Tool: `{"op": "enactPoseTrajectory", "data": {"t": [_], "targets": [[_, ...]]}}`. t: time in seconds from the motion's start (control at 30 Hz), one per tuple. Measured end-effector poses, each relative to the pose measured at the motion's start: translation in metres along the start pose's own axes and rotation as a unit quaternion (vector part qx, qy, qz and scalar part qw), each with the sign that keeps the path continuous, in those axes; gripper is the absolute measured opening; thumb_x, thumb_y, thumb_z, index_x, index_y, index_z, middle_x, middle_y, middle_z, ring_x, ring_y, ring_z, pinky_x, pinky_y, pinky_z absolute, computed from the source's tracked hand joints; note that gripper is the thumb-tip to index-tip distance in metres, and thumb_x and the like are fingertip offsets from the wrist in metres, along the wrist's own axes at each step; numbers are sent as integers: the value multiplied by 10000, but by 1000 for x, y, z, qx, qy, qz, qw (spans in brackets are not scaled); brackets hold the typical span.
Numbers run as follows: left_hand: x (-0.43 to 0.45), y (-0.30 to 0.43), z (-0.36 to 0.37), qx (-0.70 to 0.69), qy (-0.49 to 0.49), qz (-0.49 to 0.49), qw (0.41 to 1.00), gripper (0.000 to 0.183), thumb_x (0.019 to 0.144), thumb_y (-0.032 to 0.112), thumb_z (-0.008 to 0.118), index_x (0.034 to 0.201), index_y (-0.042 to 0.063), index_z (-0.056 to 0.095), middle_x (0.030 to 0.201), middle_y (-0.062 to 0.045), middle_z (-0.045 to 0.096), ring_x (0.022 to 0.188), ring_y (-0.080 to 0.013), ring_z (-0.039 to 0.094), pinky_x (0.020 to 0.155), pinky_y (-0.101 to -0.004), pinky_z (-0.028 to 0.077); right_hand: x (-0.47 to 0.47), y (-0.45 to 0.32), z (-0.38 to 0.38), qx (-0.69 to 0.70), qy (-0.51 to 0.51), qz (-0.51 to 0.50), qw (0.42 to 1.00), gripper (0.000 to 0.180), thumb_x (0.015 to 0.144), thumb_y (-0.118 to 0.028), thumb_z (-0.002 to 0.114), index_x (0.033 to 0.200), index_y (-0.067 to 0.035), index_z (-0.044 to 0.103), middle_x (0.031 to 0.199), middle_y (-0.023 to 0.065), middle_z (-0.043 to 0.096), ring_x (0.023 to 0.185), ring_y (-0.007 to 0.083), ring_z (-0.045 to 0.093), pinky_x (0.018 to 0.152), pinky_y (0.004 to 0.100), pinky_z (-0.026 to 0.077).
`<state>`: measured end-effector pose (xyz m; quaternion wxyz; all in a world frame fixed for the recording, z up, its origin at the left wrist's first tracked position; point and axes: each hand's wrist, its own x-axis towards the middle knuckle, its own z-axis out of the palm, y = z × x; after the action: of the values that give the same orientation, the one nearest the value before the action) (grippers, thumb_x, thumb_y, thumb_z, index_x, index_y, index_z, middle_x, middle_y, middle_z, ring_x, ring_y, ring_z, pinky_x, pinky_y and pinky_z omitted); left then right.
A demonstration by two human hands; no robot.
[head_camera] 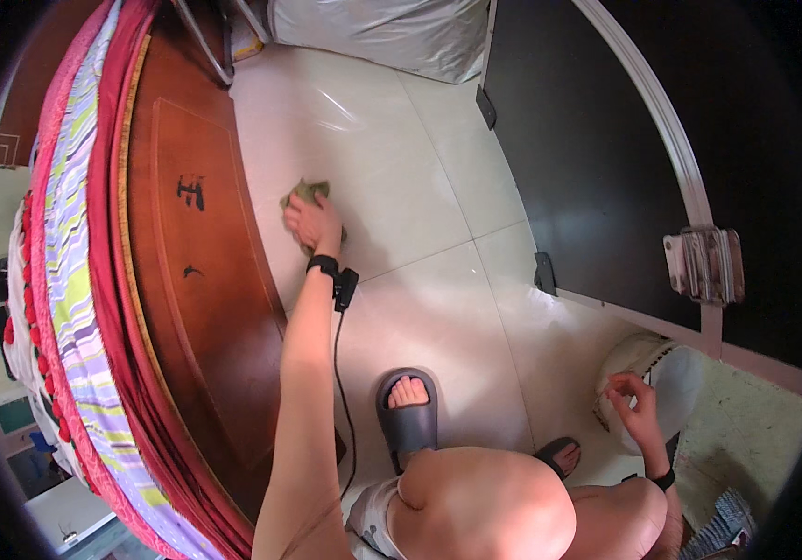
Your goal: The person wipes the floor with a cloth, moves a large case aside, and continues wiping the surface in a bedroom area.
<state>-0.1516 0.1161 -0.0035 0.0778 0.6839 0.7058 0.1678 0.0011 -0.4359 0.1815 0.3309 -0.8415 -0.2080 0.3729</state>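
My left hand [313, 222] presses a crumpled green cloth [311, 190] flat against the pale tiled floor [422, 294], close to the foot of a reddish-brown wooden bed side panel [198, 210]. The cloth shows past the fingertips and beside the wrist. A black strap with a cabled device is on that wrist. My right hand [632, 402] is over the near side of a white bucket [677, 381], its thumb and fingers curled with a gap between them. Nothing shows in it. The bucket's contents cannot be made out.
Striped and red bedding [79, 280] hangs over the bed edge at left. A dark panel [576, 154] with metal trim stands at right. A white plastic-like cover [387, 31] and metal legs [205, 45] are at the far end. My slippered feet [408, 413] are on the floor.
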Motion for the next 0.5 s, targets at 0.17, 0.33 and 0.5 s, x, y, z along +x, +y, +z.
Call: {"op": "enactPoseTrajectory", "data": {"t": [0.17,0.33,0.5], "targets": [[-18,100,19,-120,-119,208,963,512,840,300,542,1285,72,431,1253,-181,437,1177,-365,397,909,-517,382,-28,-13,-27,-79,46,63,994,185,809,-23,596,993,-6,602,780,65,657,728,129,628,699,268,479],[-72,121,25,-139,-201,399,884,558,791,250,572,1309,95,434,1278,-170,442,1179,-348,400,912,-512,373,-35,-7,-20,-62,25,55,996,180,815,-5,594,995,-3,607,770,77,653,725,137,620,693,272,479],[-197,104,-22,-41,-263,633,727,576,781,235,578,1319,104,421,1261,-164,464,1145,-327,431,930,-523,345,-40,-20,-27,-116,62,46,990,196,812,-12,594,1004,-13,626,799,101,657,718,185,617,674,293,481]]}}
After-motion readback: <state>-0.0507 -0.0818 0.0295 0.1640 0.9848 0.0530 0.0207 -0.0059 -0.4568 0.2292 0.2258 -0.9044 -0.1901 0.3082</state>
